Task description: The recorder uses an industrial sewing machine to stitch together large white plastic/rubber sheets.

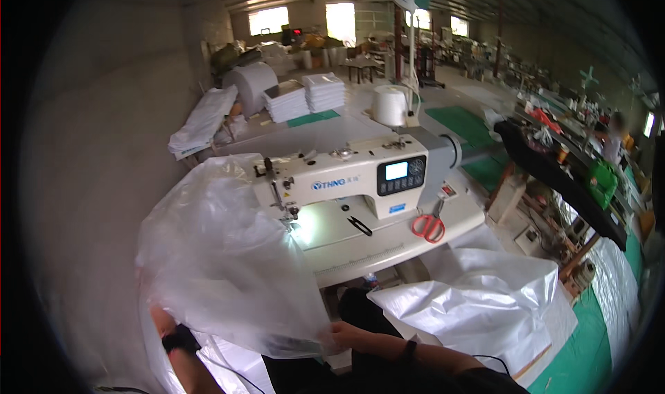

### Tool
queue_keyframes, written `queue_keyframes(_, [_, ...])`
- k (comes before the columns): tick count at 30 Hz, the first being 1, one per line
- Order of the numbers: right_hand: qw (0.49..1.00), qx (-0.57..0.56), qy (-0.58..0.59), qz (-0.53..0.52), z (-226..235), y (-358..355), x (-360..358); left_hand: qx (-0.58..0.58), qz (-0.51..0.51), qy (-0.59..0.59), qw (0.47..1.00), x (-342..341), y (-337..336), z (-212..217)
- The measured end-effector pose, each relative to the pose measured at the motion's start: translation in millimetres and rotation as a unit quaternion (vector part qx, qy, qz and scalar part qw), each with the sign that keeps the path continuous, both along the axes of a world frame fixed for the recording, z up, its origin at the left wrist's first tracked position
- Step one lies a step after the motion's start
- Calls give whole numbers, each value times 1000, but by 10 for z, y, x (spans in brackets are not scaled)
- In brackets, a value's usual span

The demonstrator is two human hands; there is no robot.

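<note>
A large, billowing piece of translucent white plastic sheeting [228,255] spreads over the left end of the sewing machine's bed and down toward me. My right hand [344,336] is closed on its lower right edge, fingers pinched together. At the sheeting's lower left side is my left hand [161,318]; its fingers are hidden by the plastic, so their grip cannot be made out. The white sewing machine [332,176] stands just beyond, its lamp lit by the needle [292,222], where the sheeting reaches. Black thread snips [359,226] and red-handled scissors [429,226] lie on the machine table.
More white plastic sheeting [478,297] lies at the right of my lap. Behind the machine stand a thread cone [390,105] and stacks of folded white material [323,93]. A wall [97,186] rises close on the left. A person [612,141] is far off at the right.
</note>
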State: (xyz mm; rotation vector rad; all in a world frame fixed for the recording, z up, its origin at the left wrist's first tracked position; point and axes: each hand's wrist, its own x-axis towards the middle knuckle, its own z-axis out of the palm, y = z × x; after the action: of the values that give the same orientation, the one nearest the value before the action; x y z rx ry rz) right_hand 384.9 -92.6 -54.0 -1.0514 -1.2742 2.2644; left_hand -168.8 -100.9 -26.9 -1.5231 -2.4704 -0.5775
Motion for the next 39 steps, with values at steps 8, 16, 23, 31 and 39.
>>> queue_keyframes(8, [998,40,-43,23,80,22,-289,147,114,-310,932,-110,-1651,-568])
queue_keyframes(16, [998,-35,39,-33,-31,-105,-11,-408,60,-397,820,1995,-1560,165])
queue_keyframes(23, [988,139,35,-63,96,-193,50,-37,-452,-353,818,3333,-890,1171])
queue_keyframes(31, [988,43,96,-112,197,-247,80,-4,-103,126,987,2099,-24,186])
queue_keyframes(39, [984,40,129,-116,233,-188,158,-21,-478,24,878,3746,-398,934])
